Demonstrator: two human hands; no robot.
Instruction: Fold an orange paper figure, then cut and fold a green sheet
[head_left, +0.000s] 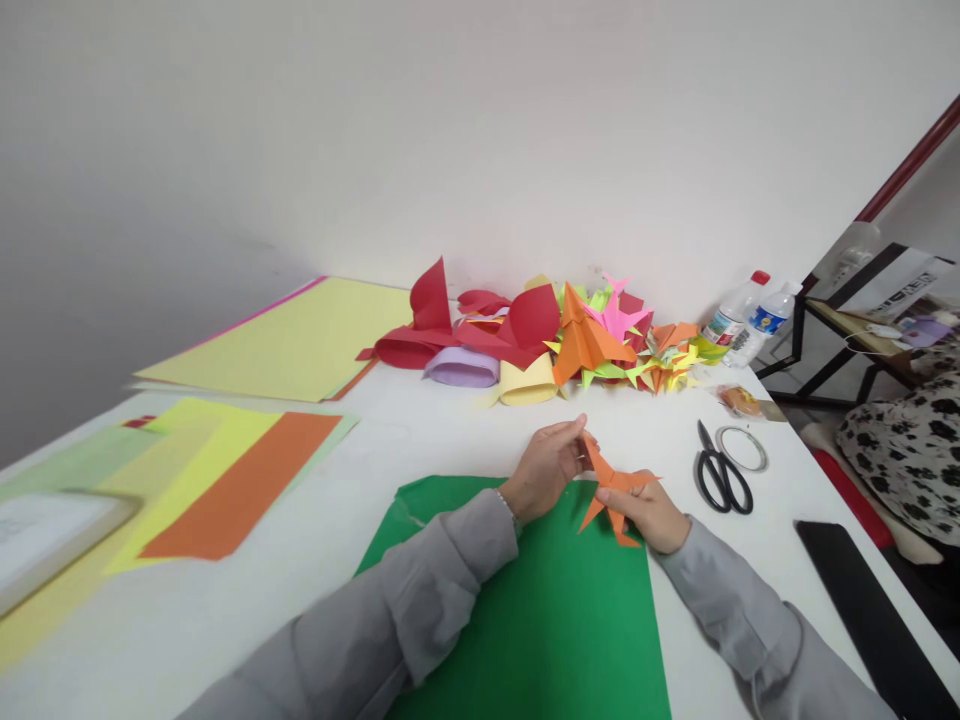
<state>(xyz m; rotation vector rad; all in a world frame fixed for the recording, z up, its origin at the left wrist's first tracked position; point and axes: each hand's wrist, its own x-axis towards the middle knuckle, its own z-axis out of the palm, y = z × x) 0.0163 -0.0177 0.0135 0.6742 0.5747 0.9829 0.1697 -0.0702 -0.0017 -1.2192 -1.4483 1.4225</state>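
Fingers (616,499) pinch orange origami (616,481), left hand (544,472) opposite right hand (657,517).

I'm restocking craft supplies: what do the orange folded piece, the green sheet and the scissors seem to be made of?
Orange folded piece: matte paper, judging by its crisp folds and thin points.
Green sheet: probably matte paper or thin card, given its even colour; which is unclear.
Scissors: smooth black handles, likely plastic; greyish blades, probably metal.

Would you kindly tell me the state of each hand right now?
Left hand: closed, holding the upper tip of the orange folded-paper figure.
Right hand: closed, gripping the same figure's body.
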